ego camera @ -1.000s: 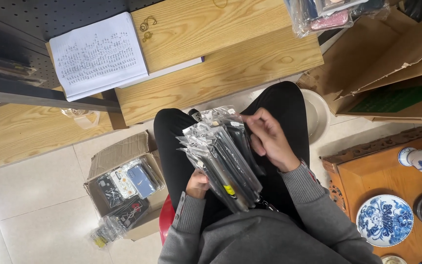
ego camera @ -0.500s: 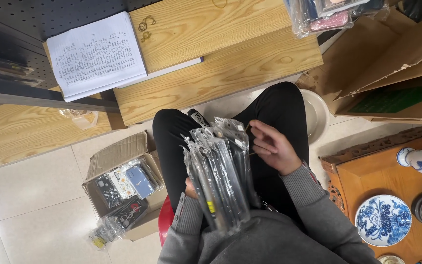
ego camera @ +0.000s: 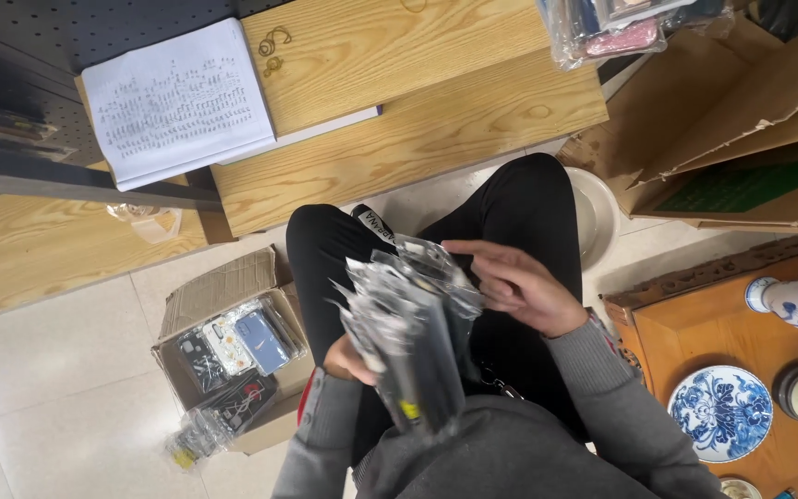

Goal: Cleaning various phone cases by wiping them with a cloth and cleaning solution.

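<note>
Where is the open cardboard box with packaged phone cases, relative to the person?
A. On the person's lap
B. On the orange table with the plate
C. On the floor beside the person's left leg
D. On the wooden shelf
C: the cardboard box stands on the tiled floor, beside the left leg.

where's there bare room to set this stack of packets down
Bare wood on the lower shelf board right of the open notebook, and floor tile left of the cardboard box. Crowded: that box, the lap where both hands hold the packet stack, and the side table with porcelain.
</note>
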